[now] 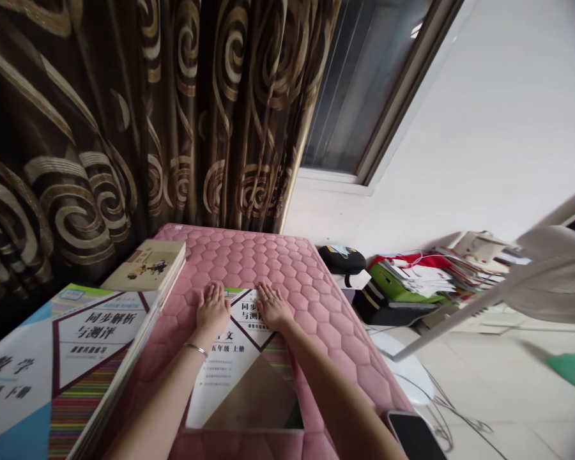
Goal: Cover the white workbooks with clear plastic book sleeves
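Observation:
My left hand [213, 310] lies palm down at the top left corner of a workbook [230, 377], with a thin bracelet [195, 349] on its wrist. My right hand [273, 308] lies flat on the book's top right area, fingers slightly spread. Neither hand grips anything. The workbook, white with a dark diamond outline and a striped band, lies on a pink quilted mattress [287, 281]. Its lower part is partly covered by a brown triangular shape.
A thick stack of workbooks [62, 358] and a smaller book [146, 265] lie at the mattress's left side, against a brown swirled curtain [182, 108]. A phone [414, 434] sits at the lower right corner. Beyond are a fan [551, 275] and piled papers [426, 275].

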### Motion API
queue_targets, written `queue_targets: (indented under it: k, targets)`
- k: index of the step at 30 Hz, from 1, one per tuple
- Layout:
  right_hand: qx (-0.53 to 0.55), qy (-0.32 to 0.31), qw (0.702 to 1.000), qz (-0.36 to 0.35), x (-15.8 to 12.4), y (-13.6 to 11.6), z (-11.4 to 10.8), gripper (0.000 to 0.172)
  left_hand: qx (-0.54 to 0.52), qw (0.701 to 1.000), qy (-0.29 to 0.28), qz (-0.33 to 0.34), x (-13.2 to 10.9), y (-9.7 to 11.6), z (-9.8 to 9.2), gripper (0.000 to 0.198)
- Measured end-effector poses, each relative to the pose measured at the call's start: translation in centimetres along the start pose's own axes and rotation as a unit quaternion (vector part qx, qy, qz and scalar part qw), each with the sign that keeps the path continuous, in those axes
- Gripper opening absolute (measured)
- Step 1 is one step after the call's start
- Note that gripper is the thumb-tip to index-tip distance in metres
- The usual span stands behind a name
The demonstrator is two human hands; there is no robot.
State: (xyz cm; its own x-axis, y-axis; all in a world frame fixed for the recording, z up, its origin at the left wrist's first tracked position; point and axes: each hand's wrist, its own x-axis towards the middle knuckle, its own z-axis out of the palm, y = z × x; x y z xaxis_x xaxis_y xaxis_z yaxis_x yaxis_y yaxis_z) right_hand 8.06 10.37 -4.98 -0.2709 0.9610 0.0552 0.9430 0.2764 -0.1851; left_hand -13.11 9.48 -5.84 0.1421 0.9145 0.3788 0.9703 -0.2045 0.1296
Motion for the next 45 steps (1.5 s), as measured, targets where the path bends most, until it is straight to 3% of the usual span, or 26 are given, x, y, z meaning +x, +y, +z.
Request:
queue_targets:
  k: [4,9,12,16,19,22,26,28,30,35,38,42,45]
  targets:
    - [-0.002,-0.006,1.0,0.005,-0.1,-0.2,-0.2,0.062,0.005,0.999,0.031,0.026,-2.3,2.5,-0.5,0.053]
    - [-0.005,-0.015,1.0,0.006,-0.1,-0.4,-0.3,0.061,0.003,0.996,0.01,0.089,-8.6,5.5,-0.9,0.054]
    - [0.002,-0.022,1.0,0.01,-0.3,-0.6,-0.4,0.061,0.013,0.988,0.028,0.154,-12.6,4.2,-1.6,0.056]
    - [0.009,-0.022,1.0,0.009,-0.3,-0.6,-1.1,0.061,0.03,0.987,0.062,0.143,-15.5,0.9,-2.4,0.055]
    - [0.01,-0.006,1.0,0.02,-0.5,-1.3,-1.9,0.059,0.026,0.987,0.075,0.137,-15.8,0.0,-2.5,0.054]
    - [0.007,0.026,0.999,0.045,-2.0,-4.1,-1.9,0.057,0.016,0.987,0.078,0.142,-15.6,0.1,-2.5,0.055]
    - [0.026,0.02,0.999,0.026,-7.1,-9.9,0.4,0.061,0.011,0.986,0.073,0.148,-15.4,0.2,-2.4,0.053]
    - [0.049,0.02,0.999,-0.014,-10.2,-11.5,1.6,0.06,0.006,0.986,0.069,0.152,-15.3,0.1,-2.4,0.052]
    - [0.053,0.016,0.998,-0.011,-13.0,-11.3,2.0,0.061,-0.004,0.987,0.062,0.148,-15.2,0.0,-2.5,0.053]
    - [0.043,0.023,0.997,0.059,-16.5,-7.1,1.3,0.058,-0.023,0.989,0.041,0.14,-15.1,0.1,-2.7,0.054]
    - [0.047,0.018,0.996,0.068,-16.7,-6.0,1.0,0.058,-0.013,0.993,0.023,0.114,-15.1,0.4,-3.4,0.053]
    - [0.05,0.043,0.994,0.085,-15.8,-6.1,0.1,0.05,-0.022,1.0,-0.002,0.019,-14.5,0.7,-5.0,0.045]
    - [0.036,0.076,0.984,0.157,-14.9,-5.8,-1.3,0.041,-0.06,0.997,-0.032,-0.042,-13.2,0.8,-6.1,0.049]
